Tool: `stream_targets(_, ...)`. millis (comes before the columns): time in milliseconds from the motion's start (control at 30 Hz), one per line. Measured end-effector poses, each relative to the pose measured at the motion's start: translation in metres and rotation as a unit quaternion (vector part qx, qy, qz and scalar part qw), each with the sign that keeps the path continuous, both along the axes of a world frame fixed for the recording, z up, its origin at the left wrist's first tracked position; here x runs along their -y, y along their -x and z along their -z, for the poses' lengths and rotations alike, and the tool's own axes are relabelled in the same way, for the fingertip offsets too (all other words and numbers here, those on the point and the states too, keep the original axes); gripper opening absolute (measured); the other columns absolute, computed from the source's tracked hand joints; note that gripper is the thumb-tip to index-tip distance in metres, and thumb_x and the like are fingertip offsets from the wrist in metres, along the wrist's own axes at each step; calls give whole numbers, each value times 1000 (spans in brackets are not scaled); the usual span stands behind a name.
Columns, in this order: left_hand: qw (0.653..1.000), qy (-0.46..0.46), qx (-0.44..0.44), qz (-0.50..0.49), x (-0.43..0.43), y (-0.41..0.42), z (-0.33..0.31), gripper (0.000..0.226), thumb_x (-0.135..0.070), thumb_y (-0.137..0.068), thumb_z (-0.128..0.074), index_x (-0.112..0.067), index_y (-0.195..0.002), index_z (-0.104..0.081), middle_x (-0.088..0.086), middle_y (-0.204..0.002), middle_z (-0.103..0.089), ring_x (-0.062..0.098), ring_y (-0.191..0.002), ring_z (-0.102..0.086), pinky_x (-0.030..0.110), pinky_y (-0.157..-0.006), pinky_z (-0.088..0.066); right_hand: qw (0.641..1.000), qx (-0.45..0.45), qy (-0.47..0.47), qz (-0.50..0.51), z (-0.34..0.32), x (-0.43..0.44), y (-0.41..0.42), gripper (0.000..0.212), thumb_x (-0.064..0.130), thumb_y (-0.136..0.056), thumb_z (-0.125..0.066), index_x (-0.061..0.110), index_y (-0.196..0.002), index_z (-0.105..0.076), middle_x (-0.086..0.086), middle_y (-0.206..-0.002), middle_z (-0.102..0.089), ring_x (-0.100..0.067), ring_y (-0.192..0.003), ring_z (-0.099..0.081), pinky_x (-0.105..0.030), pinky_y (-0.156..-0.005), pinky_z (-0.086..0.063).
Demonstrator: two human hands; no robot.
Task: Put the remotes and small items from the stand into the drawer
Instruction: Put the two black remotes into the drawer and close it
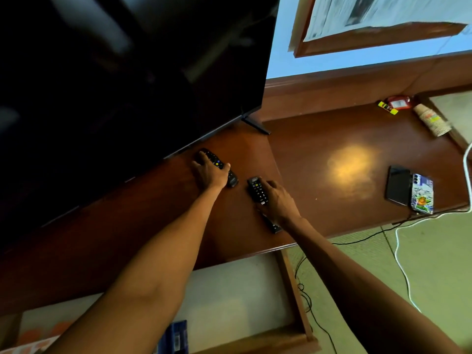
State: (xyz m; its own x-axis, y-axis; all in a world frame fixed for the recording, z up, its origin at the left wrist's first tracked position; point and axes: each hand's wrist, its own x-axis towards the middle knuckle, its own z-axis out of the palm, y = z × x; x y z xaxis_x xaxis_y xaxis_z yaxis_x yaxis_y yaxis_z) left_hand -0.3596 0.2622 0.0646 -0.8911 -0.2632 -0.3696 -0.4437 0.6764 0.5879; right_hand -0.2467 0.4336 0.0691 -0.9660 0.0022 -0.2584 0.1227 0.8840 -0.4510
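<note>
Two black remotes lie on the brown wooden stand in front of the television. My left hand is closed over the far remote, which has coloured buttons. My right hand grips the near remote from its right side. A third dark remote pokes out under my right wrist. The open drawer with a pale lining is below the stand's front edge, under my forearms.
A large dark television fills the upper left. At the right of the stand lie two phones, a stack of paper cups, a glue stick and a red item. Cables trail on the floor. A blue box sits in the drawer.
</note>
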Motion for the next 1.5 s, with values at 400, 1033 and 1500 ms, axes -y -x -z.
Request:
stream_targets(400,986,74,28,146,61,-91,-3,93,-28,-80,-74,-28,-154,-17,15,-155,-23,45,-135,-33,57,-111,-32,999,-20,24,20,-28,50,-34,77,43,-86,-64,21,-150,-28,-13,-138,-50,-34,-117,-54,-46,-90,-52)
stream_targets(1033,937,-13,-39,348,203,-330,9,84,-42,-86,-64,-29,-154,-16,1,-127,-46,20,-103,-58,34,-78,-53,997,-11,41,67,-9,149,-223,79,39,-72,-76,21,-142,-42,-13,-131,-59,-36,-109,-61,-44,-84,-54)
stream_targets(1500,969,100,48,219,145,-339,92,82,-47,-86,-61,-22,-152,-19,13,-130,-44,33,-104,-58,40,-77,-52,993,44,66,92,70,147,-224,75,28,-79,-76,13,-139,-34,-20,-127,-54,-39,-110,-58,-48,-87,-52)
